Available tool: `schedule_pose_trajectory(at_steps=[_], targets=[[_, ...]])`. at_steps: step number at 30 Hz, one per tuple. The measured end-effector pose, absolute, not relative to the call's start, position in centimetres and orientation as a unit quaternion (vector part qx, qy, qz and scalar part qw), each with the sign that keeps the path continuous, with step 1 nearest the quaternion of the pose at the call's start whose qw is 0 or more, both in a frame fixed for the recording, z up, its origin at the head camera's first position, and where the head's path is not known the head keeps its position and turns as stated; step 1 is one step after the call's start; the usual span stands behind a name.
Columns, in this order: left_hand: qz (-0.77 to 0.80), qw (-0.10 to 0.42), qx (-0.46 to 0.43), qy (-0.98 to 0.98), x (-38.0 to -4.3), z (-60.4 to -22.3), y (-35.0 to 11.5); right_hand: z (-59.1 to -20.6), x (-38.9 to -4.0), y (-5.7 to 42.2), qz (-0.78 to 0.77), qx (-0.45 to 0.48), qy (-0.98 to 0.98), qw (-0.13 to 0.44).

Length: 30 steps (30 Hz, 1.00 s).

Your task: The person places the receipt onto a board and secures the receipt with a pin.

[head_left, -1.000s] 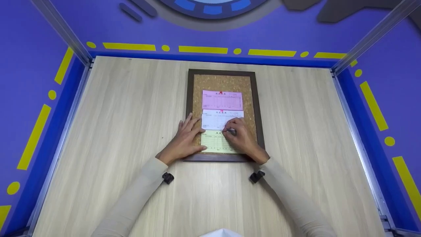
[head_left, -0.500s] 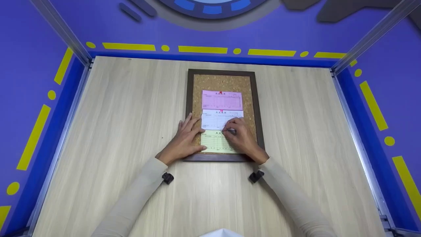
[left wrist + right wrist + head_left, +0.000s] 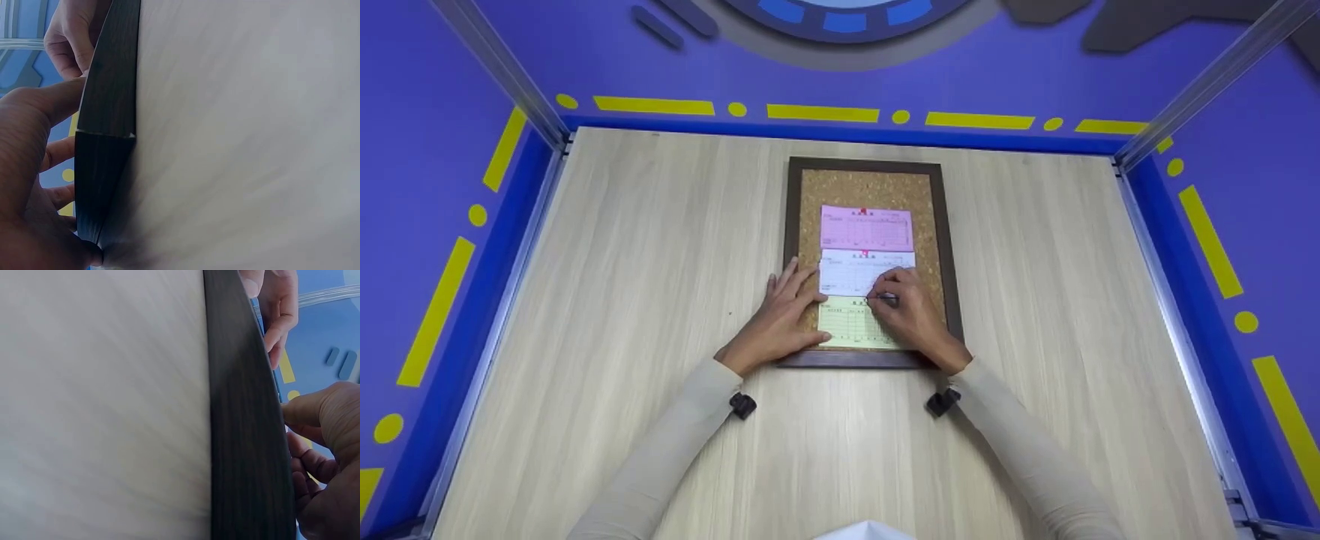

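A framed corkboard [image 3: 870,189] lies on the table. It bears a pink slip [image 3: 867,231], a white slip [image 3: 844,276] and a green slip [image 3: 847,326] in a column. Red push pins stand at the top of the pink and white slips. My left hand [image 3: 781,319] lies spread over the board's left edge, thumb and a fingertip touching the green slip's left side. My right hand [image 3: 910,311] pinches what seems a small pin at the green slip's top middle; the fingers hide most of it. Both wrist views show the dark frame [image 3: 107,73] from the side.
The pale wooden table [image 3: 660,247] extends around the board. Blue-purple walls [image 3: 840,82] with yellow markings enclose it at the back and sides. A white pointed thing [image 3: 868,531] shows at the bottom edge of the head view.
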<state>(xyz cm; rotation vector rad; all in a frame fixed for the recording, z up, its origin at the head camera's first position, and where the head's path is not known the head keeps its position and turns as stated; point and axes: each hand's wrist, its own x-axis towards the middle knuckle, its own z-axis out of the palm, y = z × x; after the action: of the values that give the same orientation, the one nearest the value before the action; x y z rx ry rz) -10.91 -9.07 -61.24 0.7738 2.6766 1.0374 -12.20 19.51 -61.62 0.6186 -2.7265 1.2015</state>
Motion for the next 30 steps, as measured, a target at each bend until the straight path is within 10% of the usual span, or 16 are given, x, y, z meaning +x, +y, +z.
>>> schedule_pose_trajectory(at_steps=[30], targets=[[0.335, 0.09, 0.259, 0.902, -10.95, -61.3, -9.06, -60.98, -12.25, 19.33, 0.37, 0.225, -0.9, 0.059]])
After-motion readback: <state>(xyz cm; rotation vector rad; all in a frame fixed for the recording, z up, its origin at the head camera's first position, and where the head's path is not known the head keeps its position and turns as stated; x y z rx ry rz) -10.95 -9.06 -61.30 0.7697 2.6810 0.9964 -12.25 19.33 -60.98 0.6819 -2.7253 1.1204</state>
